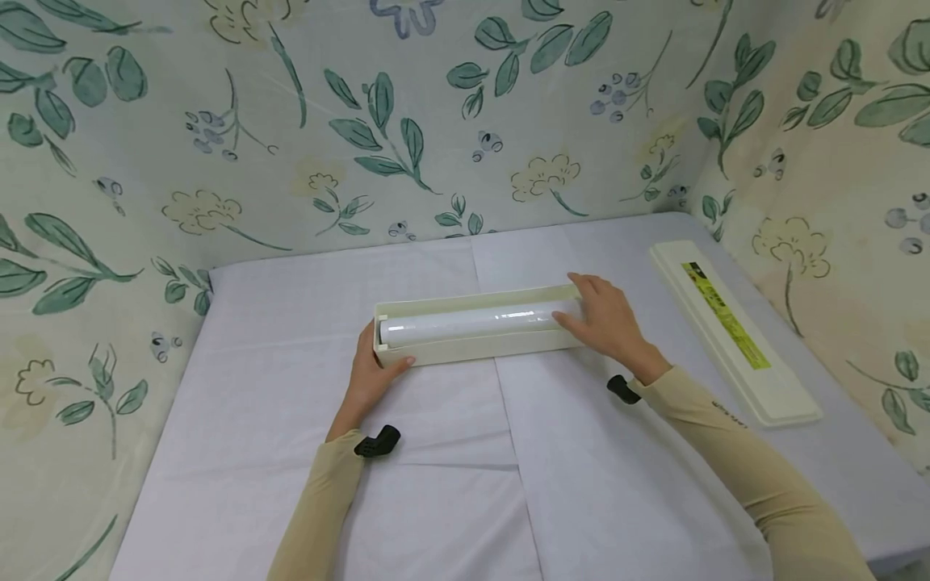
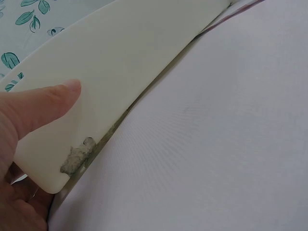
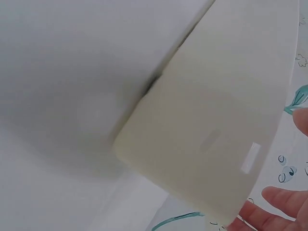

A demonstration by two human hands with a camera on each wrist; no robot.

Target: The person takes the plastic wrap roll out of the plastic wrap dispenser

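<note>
A long off-white box (image 1: pixel 465 350) lies across the middle of the cloth-covered table, its top uncovered. Inside it is a shiny whitish roll (image 1: pixel 472 320), apparently of plastic film. My left hand (image 1: pixel 370 375) grips the box's left end, thumb along the front wall and fingers round the end. In the left wrist view that thumb (image 2: pixel 60 98) presses the smooth wall above a greyish scuffed patch (image 2: pixel 78 156). My right hand (image 1: pixel 606 319) is at the box's right end, thumb over the roll's end and fingers at the far corner. In the right wrist view its fingers (image 3: pixel 274 211) are spread at the end wall.
A long off-white lid (image 1: pixel 756 391) with a yellow-green label (image 1: pixel 726 315) lies slantwise at the table's right. White cloth (image 1: pixel 291 452) with a seam and creases covers the table. Floral curtains (image 1: pixel 436 121) hang behind and at both sides.
</note>
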